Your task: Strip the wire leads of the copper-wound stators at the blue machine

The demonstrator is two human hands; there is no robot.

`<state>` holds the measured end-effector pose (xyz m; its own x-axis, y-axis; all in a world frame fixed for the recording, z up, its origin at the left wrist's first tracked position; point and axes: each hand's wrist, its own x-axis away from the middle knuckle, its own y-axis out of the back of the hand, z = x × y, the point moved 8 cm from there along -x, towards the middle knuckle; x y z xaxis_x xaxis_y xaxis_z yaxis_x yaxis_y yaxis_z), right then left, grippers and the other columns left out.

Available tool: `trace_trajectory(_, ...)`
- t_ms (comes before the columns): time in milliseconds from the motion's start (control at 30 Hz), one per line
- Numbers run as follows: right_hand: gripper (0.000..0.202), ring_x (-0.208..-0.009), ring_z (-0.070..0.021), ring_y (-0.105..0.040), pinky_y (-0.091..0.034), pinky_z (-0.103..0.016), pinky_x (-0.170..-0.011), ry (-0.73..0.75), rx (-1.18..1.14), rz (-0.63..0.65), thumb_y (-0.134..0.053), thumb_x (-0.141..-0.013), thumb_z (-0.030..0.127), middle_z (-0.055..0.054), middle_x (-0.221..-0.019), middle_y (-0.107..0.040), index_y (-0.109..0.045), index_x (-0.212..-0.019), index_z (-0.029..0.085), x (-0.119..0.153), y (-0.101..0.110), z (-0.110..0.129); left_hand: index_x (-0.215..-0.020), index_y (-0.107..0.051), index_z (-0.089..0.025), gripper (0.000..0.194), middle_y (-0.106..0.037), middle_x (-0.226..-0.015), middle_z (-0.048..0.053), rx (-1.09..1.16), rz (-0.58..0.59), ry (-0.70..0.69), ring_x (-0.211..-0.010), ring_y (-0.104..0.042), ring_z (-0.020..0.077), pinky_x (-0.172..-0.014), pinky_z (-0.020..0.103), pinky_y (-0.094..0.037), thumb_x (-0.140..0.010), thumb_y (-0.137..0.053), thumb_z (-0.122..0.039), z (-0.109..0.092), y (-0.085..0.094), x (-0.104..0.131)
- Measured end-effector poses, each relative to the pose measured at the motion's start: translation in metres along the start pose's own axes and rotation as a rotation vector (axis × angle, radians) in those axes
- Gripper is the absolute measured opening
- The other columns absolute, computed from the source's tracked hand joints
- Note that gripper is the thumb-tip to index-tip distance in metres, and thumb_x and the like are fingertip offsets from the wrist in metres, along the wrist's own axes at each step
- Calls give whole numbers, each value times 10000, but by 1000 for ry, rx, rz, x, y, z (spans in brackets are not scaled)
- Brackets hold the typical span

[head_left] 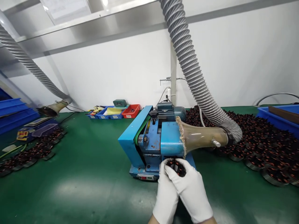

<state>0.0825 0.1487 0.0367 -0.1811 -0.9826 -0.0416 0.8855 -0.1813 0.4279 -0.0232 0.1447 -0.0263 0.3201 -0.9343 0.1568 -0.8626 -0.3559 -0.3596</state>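
Both hands wear white gloves and meet at the front of a blue belt machine (173, 140). Between them they hold a round black part with copper windings (179, 168). My left hand (165, 193) wraps round its left side, and my right hand (192, 188) closes round its right side with the thumb across the front. The part sits just under the machine's blue hood, where a translucent funnel (203, 136) is attached. Its far edge is hidden by the hood and fingers.
Many similar wound parts (254, 140) cover the bench at right, with a row (35, 152) at left. A grey hose (187, 59) hangs to the funnel. Small blue bins (114, 116) and a red bin (131, 111) stand behind; a blue crate (275, 116) is far right.
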Motion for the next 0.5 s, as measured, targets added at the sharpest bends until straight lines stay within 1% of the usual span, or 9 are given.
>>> trace_trajectory(167,310,-804,-267,-689,-527,-362,-722,-34,-27,36,-605,-728,482,-72,-848,-747,-667,-877,218,-1,3,1,-908,-595,-214,193,-688,-904,51,1,25,8,-840,-655,182,-809,302,-514,-758,-576,-334,-5,-11,-1)
trace_trajectory(333,330,-798,-262,-693,-537,-351,-716,-9,-44,13,-584,-742,497,-75,-846,-749,-672,-880,209,-2,6,3,-879,-609,-217,173,-675,-906,38,-30,22,-17,-852,-639,169,-840,283,-496,-731,-614,-306,-14,-14,2)
trace_trajectory(433,286,-764,-269,-698,-550,-351,-695,-10,-3,-32,-616,-701,451,-71,-817,-749,-680,-851,217,13,8,-4,-899,-615,-228,193,-686,-883,35,-73,47,2,-835,-646,184,-821,301,-512,-725,-627,-309,-16,-8,17)
trace_trajectory(500,311,-751,-275,-700,-562,-338,-664,3,-12,-87,-650,-656,431,-71,-823,-747,-677,-887,225,31,13,-12,-902,-631,-236,177,-695,-861,42,-154,107,-3,-825,-655,205,-790,322,-530,-760,-593,-334,-20,-3,31)
